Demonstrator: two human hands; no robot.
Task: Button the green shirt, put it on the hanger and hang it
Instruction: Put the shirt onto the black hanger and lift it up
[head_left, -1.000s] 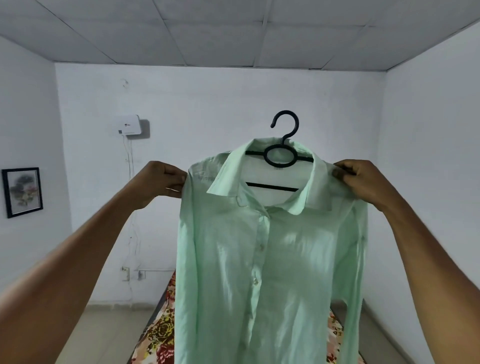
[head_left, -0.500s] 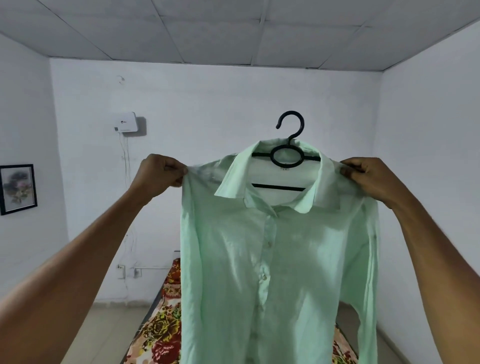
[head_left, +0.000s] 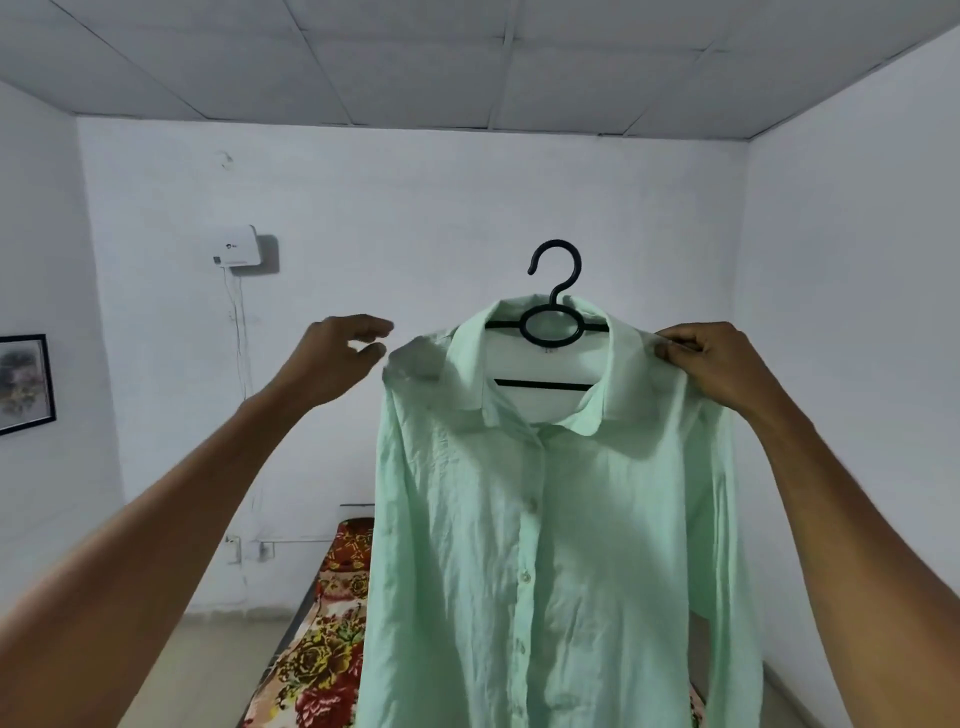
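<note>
The light green shirt (head_left: 550, 545) hangs in front of me, its front buttoned up the placket, draped on a black plastic hanger (head_left: 553, 306) whose hook rises above the collar. My right hand (head_left: 711, 369) pinches the shirt's right shoulder, over the hanger's end, and holds the whole thing up in the air. My left hand (head_left: 337, 358) is just left of the other shoulder, fingers apart, a small gap between it and the fabric. The hanger's arms are hidden inside the shirt.
A bed with a floral cover (head_left: 317, 649) lies below and behind the shirt. On the far wall sits a white box (head_left: 236, 247) with a cable running down to sockets (head_left: 234, 548). A framed picture (head_left: 23, 382) hangs on the left wall.
My left hand has let go of the shirt's left shoulder and opened beside it. The shirt and hanger have drifted right, now held only by my right hand.
</note>
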